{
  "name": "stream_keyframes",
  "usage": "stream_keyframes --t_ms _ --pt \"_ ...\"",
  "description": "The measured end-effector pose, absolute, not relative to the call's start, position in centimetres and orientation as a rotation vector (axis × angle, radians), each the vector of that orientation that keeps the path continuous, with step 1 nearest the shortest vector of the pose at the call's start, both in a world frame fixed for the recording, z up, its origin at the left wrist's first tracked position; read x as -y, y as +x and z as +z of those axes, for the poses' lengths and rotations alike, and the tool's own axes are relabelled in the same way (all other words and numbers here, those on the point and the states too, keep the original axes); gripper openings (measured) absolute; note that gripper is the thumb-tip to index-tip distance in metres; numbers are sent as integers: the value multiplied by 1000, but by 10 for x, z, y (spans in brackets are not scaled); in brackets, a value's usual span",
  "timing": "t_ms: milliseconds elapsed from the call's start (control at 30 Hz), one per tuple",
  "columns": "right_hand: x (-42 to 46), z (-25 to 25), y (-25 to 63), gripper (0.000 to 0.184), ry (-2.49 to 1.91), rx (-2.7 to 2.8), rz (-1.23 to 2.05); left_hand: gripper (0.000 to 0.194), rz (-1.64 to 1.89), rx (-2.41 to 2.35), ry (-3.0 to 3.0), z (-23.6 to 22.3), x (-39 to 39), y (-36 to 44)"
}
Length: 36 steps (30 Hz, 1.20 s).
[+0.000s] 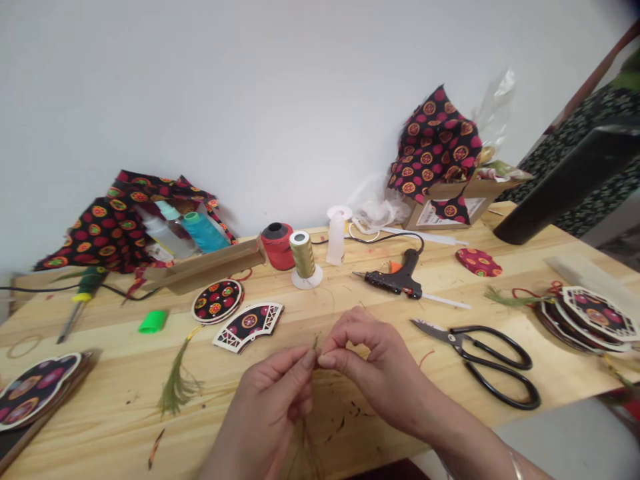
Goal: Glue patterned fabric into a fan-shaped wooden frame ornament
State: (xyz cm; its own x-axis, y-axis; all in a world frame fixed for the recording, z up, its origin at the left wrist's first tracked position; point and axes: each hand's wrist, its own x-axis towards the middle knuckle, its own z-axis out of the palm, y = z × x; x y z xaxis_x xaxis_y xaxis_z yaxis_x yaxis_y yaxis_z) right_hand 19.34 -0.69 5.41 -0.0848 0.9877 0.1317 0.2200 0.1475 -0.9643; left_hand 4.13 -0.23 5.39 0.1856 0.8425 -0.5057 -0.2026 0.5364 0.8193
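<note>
My left hand (280, 393) pinches a bundle of olive-gold thread (315, 341); its tip shows above the thumb and loose strands hang below the fingers. My right hand (370, 370) meets it there, thumb and forefinger pressed together on the same thread. Just beyond the hands stands a spool of gold thread (303, 257) on a white base. A fan-shaped ornament (250, 325) with patterned fabric lies left of them. Near it is a round fabric ornament (217, 300) with an olive tassel (179, 380). Black-handled scissors (465, 347) rest right of my right hand.
A black glue gun (395, 277) lies behind the scissors. Stacked ornaments (585, 317) sit at the right, beside a dark cylinder (565, 180). Behind are a red thread spool (278, 245) and a cardboard box (440, 207). A screwdriver (80, 303) lies left. Someone stands at the right edge.
</note>
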Motion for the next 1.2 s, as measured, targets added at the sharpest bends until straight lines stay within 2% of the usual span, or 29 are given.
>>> stream_keyframes --t_ms 200,533,800,900,1100,1200 --pt "0 50 194 24 -1289 1451 986 31 771 -1137 762 56 6 43" --pt "0 49 193 20 -1323 1458 975 29 777 -1174 777 56 8 41" --pt "-1 47 192 16 -1351 1404 985 21 818 -1188 799 53 10 40" --pt "-1 48 193 18 -1382 1242 1086 23 794 -1178 807 51 7 36" --pt "1 49 193 20 -1222 959 1556 24 794 -1163 860 54 4 34" --pt "-1 53 190 19 -1163 894 1639 25 774 -1169 956 58 3 35"
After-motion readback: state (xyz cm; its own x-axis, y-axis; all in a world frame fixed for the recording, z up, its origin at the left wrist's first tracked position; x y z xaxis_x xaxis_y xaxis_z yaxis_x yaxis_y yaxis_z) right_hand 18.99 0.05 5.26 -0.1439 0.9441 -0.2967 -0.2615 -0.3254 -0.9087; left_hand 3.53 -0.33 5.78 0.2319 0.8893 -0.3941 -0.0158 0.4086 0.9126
